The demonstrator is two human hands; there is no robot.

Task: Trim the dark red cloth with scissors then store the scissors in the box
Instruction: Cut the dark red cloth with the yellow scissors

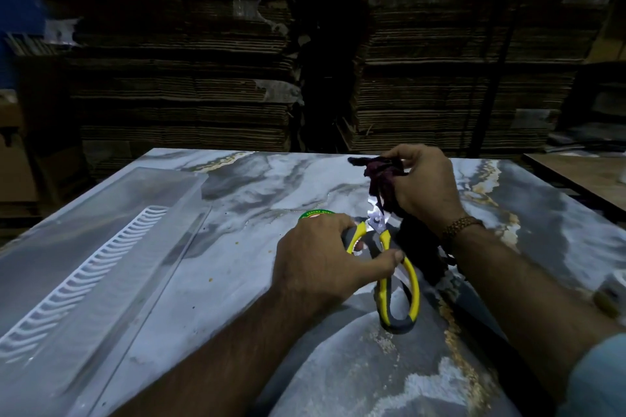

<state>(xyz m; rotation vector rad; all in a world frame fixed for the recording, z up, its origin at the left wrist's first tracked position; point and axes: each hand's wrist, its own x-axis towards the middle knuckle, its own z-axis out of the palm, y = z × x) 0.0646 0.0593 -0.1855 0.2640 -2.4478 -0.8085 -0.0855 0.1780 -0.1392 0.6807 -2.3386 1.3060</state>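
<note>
My left hand [321, 257] grips the scissors [398, 281] by their yellow and grey handles, thumb through one loop. The steel blades point up and away into the dark red cloth [381, 176]. My right hand [423, 186] is shut on the bunched cloth and holds it above the table, just beyond the blades. More dark cloth [420, 247] hangs down under my right wrist. The clear plastic box [101, 247] lies at the left on the marbled table [271, 179], apart from both hands.
A round green-rimmed label or lid [316, 214] peeks out behind my left hand. Tall stacks of flattened cardboard [186, 78] rise behind the table. Another tabletop [582, 173] stands at the far right. The light is dim.
</note>
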